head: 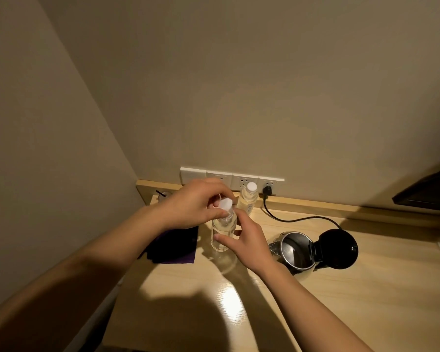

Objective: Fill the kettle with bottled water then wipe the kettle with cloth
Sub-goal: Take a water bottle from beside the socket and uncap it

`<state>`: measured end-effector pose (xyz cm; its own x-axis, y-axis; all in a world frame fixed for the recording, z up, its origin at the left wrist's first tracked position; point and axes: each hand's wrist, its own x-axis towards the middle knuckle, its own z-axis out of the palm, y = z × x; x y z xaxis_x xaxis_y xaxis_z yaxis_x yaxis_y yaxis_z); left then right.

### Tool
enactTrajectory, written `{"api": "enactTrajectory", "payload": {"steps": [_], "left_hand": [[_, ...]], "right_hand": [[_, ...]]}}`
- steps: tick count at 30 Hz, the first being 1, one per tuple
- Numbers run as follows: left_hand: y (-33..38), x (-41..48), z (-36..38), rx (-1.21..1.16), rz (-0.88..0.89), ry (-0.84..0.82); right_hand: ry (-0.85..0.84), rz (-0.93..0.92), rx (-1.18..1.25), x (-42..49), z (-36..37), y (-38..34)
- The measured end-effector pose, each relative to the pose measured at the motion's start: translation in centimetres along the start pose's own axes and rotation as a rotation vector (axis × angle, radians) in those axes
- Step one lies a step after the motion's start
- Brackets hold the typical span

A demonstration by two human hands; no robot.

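Kettle (296, 250) stands on the table (341, 288) to our right, lid flipped open, mouth facing up, just beside our right hand (249, 240). That hand wraps the upright bottle (222, 231) around its body, while our left hand (196, 204) pinches the white cap (225, 204) from above, fingers curled tight. The bottle's long axis is vertical, so pouring likely means a tilt rightward toward the open mouth. The cap looks still on. A second bottle (248, 199) stands behind; the dark cloth (173, 247) lies left, under our left forearm.
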<state>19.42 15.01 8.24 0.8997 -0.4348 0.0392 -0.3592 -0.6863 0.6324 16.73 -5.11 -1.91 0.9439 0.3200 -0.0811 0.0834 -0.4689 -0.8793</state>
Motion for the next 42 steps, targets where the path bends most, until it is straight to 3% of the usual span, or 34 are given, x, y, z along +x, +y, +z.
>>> {"api": "enactTrajectory", "payload": {"steps": [4, 9, 12, 17, 24, 31, 33, 35, 38, 42], "left_hand": [[-2.7, -2.6, 2.3, -0.454, -0.27, 0.238], [-7.6, -5.3, 6.4, -0.732, -0.462, 0.403], [-11.1, -6.3, 9.1, -0.724, -0.599, 0.408], [-16.4, -6.9, 13.3, -0.491, -0.804, 0.353], [-20.4, -6.4, 16.7, -0.106, -0.696, 0.218], [-18.9, -6.4, 14.9, -0.059, -0.797, 0.159], [-16.6, -6.2, 13.2, -0.245, -0.707, 0.186], [-13.4, -6.0, 11.7, -0.499, -0.549, 0.081], [-9.1, -5.4, 11.3, -0.563, -0.36, -0.072], [-5.8, -4.2, 12.5, -0.723, -0.257, 0.013]], "right_hand": [[0.009, 0.002, 0.023, 0.0, 0.1, 0.4], [0.03, 0.025, 0.007, 0.0, 0.4, 0.7], [0.047, 0.04, -0.007, -0.1, 0.8, 0.8], [0.087, 0.085, 0.006, -0.3, 1.5, 1.3], [0.124, 0.12, -0.019, -0.6, 2.1, 1.5], [0.134, 0.118, 0.007, -0.4, 2.6, 0.5], [0.135, 0.118, 0.009, -0.6, 2.7, 0.2], [0.147, 0.114, 0.026, -1.0, 2.8, -0.1], [0.166, 0.104, 0.056, -1.6, 3.0, -0.5], [0.22, 0.072, 0.053, -2.7, 3.0, -1.1]]}}
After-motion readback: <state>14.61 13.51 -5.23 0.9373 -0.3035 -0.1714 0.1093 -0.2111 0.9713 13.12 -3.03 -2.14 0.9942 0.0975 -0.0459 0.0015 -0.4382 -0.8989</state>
